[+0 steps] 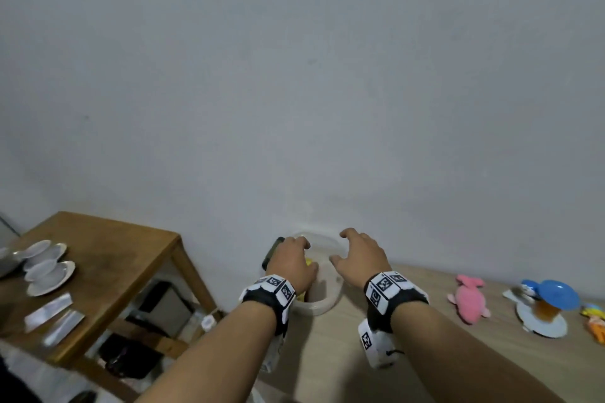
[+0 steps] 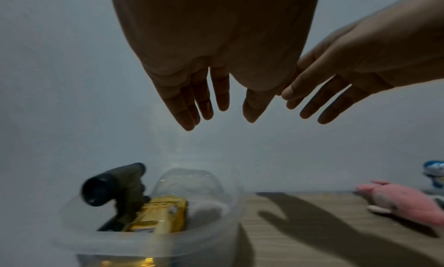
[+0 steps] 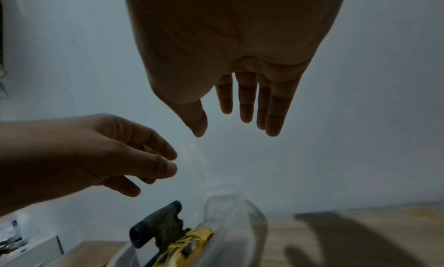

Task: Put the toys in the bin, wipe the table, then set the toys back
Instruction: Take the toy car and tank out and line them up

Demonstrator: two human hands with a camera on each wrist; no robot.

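A clear plastic bin stands at the table's left end by the wall. Inside it lie a yellow toy car and a dark olive toy with a black barrel that pokes over the rim. Both hands hover over the bin, empty, with fingers spread. My left hand is over its left side, my right hand over its right side. A pink plush toy, a blue and white toy and a small yellow-orange toy lie on the table to the right.
The light wooden table runs to the right along a grey wall. A brown side table at the left holds white saucers and cups and shiny packets. Dark bags lie on its lower shelf.
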